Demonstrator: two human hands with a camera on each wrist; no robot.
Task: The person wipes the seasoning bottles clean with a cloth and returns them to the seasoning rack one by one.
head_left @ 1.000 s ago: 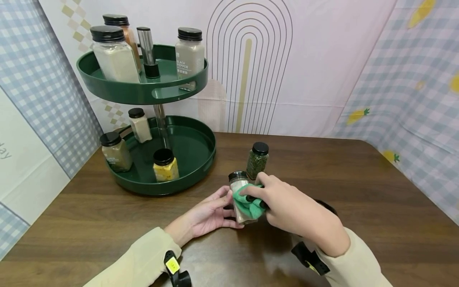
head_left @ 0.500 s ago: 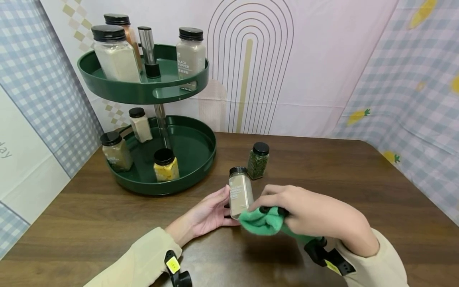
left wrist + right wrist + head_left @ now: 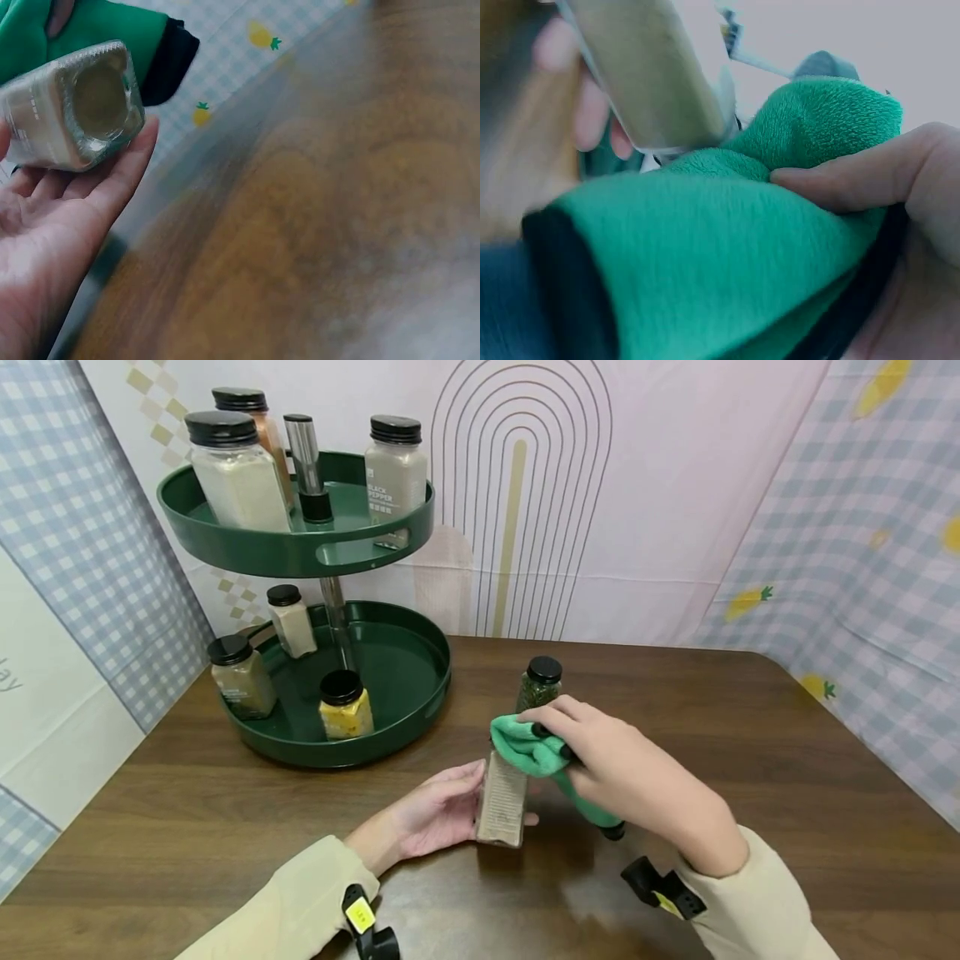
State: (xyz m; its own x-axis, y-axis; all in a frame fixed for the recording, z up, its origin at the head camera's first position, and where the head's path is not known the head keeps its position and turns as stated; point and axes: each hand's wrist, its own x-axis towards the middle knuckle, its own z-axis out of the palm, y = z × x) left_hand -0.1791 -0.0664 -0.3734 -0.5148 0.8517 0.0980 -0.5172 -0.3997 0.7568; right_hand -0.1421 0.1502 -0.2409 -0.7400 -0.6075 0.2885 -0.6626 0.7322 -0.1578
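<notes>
My left hand (image 3: pixel 431 810) holds a square spice jar (image 3: pixel 501 802) of beige-grey powder between thumb and fingers, raised and tilted over the table. A side with fine print faces me. Its clear base (image 3: pixel 101 105) shows in the left wrist view. My right hand (image 3: pixel 637 772) grips a bunched green cloth (image 3: pixel 528 747) with black edging, which covers the jar's top and lid. In the right wrist view the thumb presses into the folded cloth (image 3: pixel 705 240). Just behind stands a black-lidded jar of green herbs (image 3: pixel 538 692), partly hidden by the cloth and hand.
A green two-tier rack stands at the left. Its upper tray (image 3: pixel 247 553) bears several large jars, including a black pepper jar (image 3: pixel 396 477). On the lower tray (image 3: pixel 405 727) are a yellow jar (image 3: pixel 347 714) and two others. Patterned cloth (image 3: pixel 660 510) hangs behind the wooden table (image 3: pixel 712 718).
The cloth came off the jar's front, down to the right, then went up onto its top. The held jar has turned from its labelled side to a fine-print side.
</notes>
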